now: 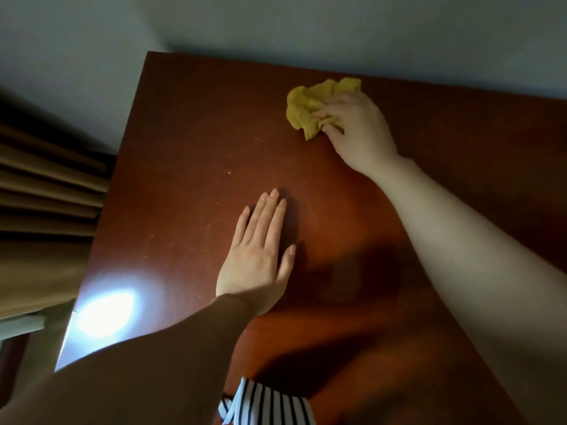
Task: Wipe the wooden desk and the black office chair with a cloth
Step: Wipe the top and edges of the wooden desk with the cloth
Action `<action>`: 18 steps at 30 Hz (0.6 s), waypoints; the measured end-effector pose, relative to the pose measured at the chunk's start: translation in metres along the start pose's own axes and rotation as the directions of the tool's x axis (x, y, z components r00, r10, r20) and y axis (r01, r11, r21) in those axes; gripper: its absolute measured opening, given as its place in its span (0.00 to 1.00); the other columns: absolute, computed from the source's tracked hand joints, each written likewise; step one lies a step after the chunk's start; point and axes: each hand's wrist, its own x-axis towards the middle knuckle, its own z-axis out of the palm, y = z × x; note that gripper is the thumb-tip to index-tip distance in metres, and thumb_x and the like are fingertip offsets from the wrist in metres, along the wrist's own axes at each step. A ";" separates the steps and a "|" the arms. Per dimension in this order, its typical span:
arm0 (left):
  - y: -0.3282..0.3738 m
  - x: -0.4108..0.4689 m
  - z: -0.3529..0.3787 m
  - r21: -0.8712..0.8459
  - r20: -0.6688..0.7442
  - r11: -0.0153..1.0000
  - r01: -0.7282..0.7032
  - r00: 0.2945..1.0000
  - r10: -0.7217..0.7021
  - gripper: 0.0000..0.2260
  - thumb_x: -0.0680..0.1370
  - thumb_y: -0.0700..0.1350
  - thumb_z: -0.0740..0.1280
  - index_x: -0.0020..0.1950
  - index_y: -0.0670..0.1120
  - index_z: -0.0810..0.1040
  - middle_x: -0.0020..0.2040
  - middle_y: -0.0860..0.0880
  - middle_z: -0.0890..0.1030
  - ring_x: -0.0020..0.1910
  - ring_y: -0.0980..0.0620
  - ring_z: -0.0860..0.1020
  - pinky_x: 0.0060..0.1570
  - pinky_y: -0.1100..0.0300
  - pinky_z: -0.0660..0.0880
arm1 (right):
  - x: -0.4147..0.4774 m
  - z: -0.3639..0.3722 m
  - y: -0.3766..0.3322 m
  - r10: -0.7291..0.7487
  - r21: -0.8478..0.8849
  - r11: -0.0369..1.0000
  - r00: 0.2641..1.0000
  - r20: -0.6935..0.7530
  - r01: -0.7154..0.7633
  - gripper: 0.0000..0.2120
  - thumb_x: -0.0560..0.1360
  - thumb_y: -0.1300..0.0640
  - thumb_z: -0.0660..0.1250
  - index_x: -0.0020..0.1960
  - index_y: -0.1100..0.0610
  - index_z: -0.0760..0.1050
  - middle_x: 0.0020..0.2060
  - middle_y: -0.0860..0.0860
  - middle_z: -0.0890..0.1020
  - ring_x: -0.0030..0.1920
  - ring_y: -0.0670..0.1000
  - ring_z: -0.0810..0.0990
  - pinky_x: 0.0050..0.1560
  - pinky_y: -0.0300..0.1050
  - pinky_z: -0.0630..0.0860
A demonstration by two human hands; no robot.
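A reddish-brown wooden desk [190, 142] fills most of the view. My right hand [357, 130] reaches toward the desk's far side and grips a crumpled yellow cloth [310, 102], which lies bunched on the wood close to the back wall. My left hand [260, 253] rests flat on the desk nearer to me, fingers straight and together, holding nothing. The black office chair is out of view.
A grey wall [337, 29] runs along the desk's far and left edges. Brown pleated curtains [46, 204] hang at the left. A bright light patch [104, 314] glares on the desk's near left corner. Striped clothing [267, 403] shows at the bottom.
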 end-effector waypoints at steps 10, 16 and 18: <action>-0.001 0.001 0.001 -0.030 -0.036 0.999 -0.039 0.999 0.038 0.24 0.81 0.46 0.49 0.76 0.39 0.56 0.76 0.43 0.54 0.76 0.47 0.51 0.74 0.54 0.44 | -0.067 0.010 -0.028 -0.122 0.033 0.992 0.989 0.087 0.120 0.14 0.73 0.63 0.68 0.58 0.55 0.81 0.60 0.53 0.80 0.67 0.55 0.71 0.64 0.52 0.66; 0.000 0.001 0.000 -0.050 -0.042 0.997 -0.061 0.997 0.059 0.23 0.82 0.44 0.49 0.75 0.37 0.54 0.76 0.44 0.50 0.76 0.48 0.47 0.74 0.59 0.39 | -0.159 0.005 -0.043 -0.091 0.032 0.996 0.992 0.086 0.089 0.13 0.72 0.63 0.68 0.55 0.56 0.82 0.57 0.52 0.81 0.65 0.54 0.73 0.62 0.51 0.68; -0.001 0.001 0.001 -0.049 -0.046 0.996 -0.072 0.997 0.070 0.23 0.82 0.45 0.48 0.76 0.38 0.54 0.76 0.45 0.48 0.76 0.50 0.45 0.73 0.61 0.37 | -0.188 0.004 -0.047 -0.107 0.026 0.994 0.989 0.102 0.105 0.12 0.70 0.64 0.71 0.53 0.57 0.83 0.56 0.51 0.82 0.65 0.54 0.74 0.61 0.54 0.71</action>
